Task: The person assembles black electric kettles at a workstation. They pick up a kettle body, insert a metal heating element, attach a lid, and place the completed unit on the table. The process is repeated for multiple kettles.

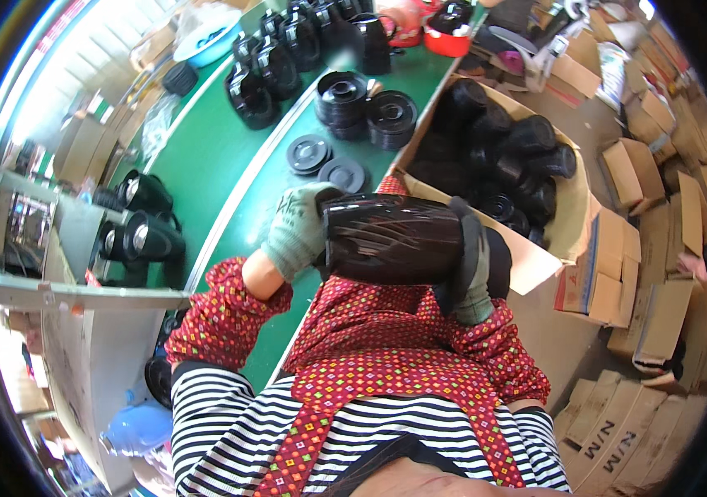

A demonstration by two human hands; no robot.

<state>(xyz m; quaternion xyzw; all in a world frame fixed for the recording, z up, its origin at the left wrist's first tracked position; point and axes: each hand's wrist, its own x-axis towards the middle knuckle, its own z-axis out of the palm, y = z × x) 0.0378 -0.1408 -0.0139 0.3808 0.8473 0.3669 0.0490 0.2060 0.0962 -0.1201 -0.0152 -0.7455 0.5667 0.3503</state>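
Across my lap I hold a glossy black cylindrical shell (391,238) on its side, with ribbed or scratched-looking streaks along its wall. My left hand (295,232), in a grey-green glove, grips its left end. Round the right end closes my right hand (471,269), in a glove with a dark palm. Just beyond the shell, two flat black discs (343,175) lie on the green table. Behind them stand stacks of round black lids (391,114). To the right, an open cardboard box (579,214) holds several black cylindrical parts (486,149).
Several glossy black jugs (275,66) stand at the table's far end, near a red basin (446,41). More black jugs (153,236) are on the left. Pale strips run along the green table (204,157). Cardboard cartons (610,269) crowd the right side.
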